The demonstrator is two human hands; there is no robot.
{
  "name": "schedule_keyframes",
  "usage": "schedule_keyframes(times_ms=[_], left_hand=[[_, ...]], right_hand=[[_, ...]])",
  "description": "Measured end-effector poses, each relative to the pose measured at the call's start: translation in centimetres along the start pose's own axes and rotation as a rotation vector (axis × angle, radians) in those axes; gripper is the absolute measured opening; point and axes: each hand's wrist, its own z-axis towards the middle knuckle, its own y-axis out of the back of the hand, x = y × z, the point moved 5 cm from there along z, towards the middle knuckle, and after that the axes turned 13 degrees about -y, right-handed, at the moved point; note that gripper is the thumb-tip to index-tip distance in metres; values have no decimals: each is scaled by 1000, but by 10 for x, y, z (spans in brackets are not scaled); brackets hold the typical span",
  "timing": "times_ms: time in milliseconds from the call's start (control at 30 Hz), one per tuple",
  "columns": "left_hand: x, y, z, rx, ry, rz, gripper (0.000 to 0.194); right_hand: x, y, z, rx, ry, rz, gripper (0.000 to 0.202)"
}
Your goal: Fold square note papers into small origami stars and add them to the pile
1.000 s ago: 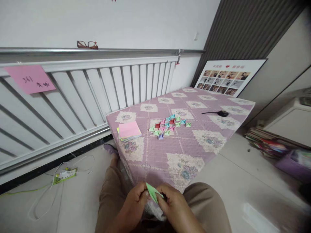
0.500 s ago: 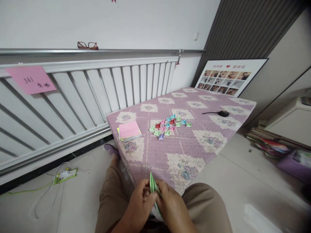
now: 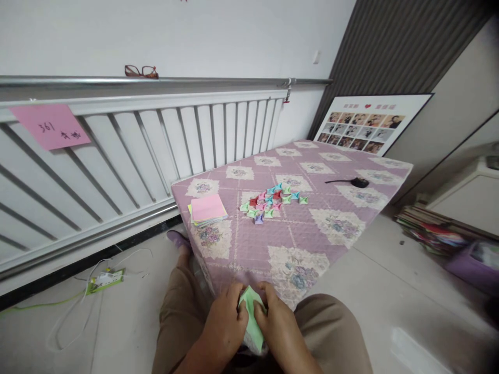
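1. A person's bare left hand (image 3: 228, 321) held a sheet of light green paper (image 3: 254, 328) along one side, its fingers closed in and its thumb laid over the paper's face.
2. The right hand (image 3: 278, 323) gripped the opposite side in a similar narrow hold, thumb pressed on the folded surface.
3. The green paper, creased and pointed at its far end, was between the two hands, above the person's lap and at the near corner of a table covered by a purple floral tablecloth (image 3: 249, 249).
4. On the cloth beyond the hands, small folded paper pieces (image 3: 268, 213) in green, pink, red, blue and purple sat grouped close together.
5. To the left of that group lay a stack of square paper sheets (image 3: 207, 209), pink on top, with yellow and bluish edges showing beneath.
6. Farther off to the right rested a black object with a thin handle (image 3: 359, 182), well apart from the folded pieces.
7. A photo board (image 3: 370, 112) bearing rows of pictures and a red heart leaned at the table's far end.
8. Along the wall, a pink note (image 3: 50, 129) hung on a white radiator (image 3: 202, 137), and a pair of glasses (image 3: 141, 72) rested at the metal pipe above.
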Motion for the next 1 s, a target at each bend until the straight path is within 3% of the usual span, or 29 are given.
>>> schedule_keyframes(times_ms=[233,467,700,1000], left_hand=[[2,-8,3,112,-31,156,28],[13,-12,17,112,18,268,16],[25,-12,29,49,-110,292,29],[34,-15,26,154,-231,401,40]], right_hand=[[-4,-14,10,48,35,142,27],[-2,-17,17,-3,84,127,22],[-2,-10,23,-121,190,-61,22],[-9,-16,24,-198,310,-194,34]])
